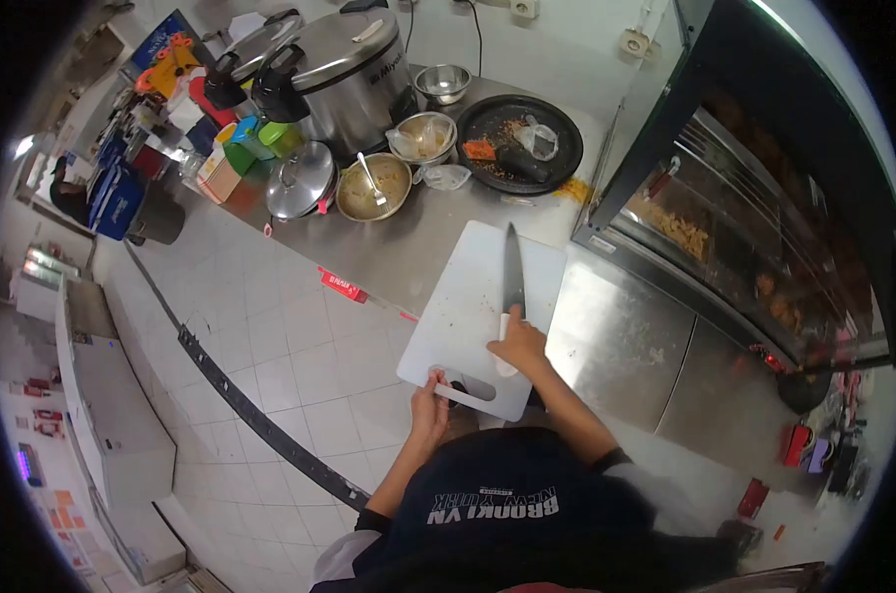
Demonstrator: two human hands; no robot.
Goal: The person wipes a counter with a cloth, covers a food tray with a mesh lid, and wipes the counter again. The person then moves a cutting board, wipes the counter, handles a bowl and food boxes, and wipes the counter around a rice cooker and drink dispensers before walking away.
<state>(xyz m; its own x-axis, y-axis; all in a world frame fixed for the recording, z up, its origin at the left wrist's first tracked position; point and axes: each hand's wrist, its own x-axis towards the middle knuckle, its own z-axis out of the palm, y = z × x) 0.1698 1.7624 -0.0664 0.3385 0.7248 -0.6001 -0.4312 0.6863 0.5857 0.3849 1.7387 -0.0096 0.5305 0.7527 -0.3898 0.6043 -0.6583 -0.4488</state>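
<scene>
Shirt [507, 484]: dark, with pale "BROOKLYN NEW YORK" lettering, nearest the camera, just below the near end of the cutting board [458, 287].
Cutting board: white, dotted with small crumbs; its far part overlaps the steel counter [399, 257], its near end with the slot reaches past the edge toward the person.
Right hand [519, 344]: mostly closed around the knife handle at the board's right side, forefinger stretched toward the blade.
Knife [513, 277]: white handle, broad blade over the board's right half, tip pointing away from the person, near the far edge.
Left hand [430, 407]: fingers nearly closed, gripping the board's near left corner beside the slot.
Black tray [478, 124]: beyond the board, holding crumbs, an orange piece [480, 149] and a clear plastic bag [539, 140].
Bowls: beyond the board to the left, a wide bowl [354, 203] with a light-handled utensil [371, 178] in it, a second bowl [406, 146] with plastic inside, and a small metal bowl [442, 81] farther back.
Cooker [354, 94]: large, silver, behind the wide bowl, far left of the board.
Lidded pot [301, 182]: left of the wide bowl.
Display case [725, 227]: right of the board, food behind its glass.
Floor [300, 395]: pale tiles, left of the board.
</scene>
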